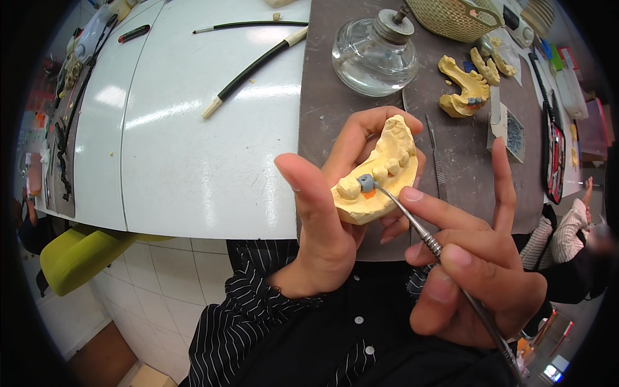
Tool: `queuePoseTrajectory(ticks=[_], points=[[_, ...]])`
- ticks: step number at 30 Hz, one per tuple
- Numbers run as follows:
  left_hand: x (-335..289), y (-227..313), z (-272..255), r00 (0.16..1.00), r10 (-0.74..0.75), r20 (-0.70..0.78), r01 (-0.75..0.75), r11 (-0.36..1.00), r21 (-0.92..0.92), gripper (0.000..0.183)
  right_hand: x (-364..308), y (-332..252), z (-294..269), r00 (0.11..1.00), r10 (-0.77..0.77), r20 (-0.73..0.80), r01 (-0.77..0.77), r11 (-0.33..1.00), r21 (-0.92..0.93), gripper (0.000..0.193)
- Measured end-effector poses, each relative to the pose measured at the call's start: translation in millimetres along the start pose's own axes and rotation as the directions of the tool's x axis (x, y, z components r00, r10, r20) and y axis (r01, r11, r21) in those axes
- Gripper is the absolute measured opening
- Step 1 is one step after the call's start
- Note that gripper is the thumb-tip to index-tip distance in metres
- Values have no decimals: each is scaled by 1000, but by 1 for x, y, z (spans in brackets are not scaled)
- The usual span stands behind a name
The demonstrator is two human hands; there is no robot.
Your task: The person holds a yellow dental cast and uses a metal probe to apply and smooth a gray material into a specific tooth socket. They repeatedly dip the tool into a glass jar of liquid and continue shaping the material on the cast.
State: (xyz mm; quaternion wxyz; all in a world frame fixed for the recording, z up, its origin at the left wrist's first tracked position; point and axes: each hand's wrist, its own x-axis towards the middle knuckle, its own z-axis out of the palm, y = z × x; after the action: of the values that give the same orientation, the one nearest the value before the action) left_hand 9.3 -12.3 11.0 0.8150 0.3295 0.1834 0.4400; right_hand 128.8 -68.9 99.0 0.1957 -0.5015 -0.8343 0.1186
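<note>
We see a white table bearing a thin brush, a black rod with cream ends and a brown mat, on which we find a clear glass burner, a horseshoe-shaped yellow dental cast and a ribbed metal tool.

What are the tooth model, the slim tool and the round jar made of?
Tooth model: probably plaster, being matte, cream-yellow and chalky-looking. Slim tool: likely steel, with silvery highlights along its ridges. Round jar: apparently clear, glossy glass, since liquid shows through; its grey collar looks like dull metal.
</note>
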Motion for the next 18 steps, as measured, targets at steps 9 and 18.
queuePoseTrajectory(ticks=[9, 18], points=[[1, -1, 1, 1000, 0, 3, 0, 1000, 18, 105, -4, 4, 26, 927, 90, -363, 17, 960, 281, 27], [0, 0, 2, 999, -18, 28, 18, 1000, -14, 105, 5, -13, -3, 996, 90, 14, -90, 996, -10, 25]])
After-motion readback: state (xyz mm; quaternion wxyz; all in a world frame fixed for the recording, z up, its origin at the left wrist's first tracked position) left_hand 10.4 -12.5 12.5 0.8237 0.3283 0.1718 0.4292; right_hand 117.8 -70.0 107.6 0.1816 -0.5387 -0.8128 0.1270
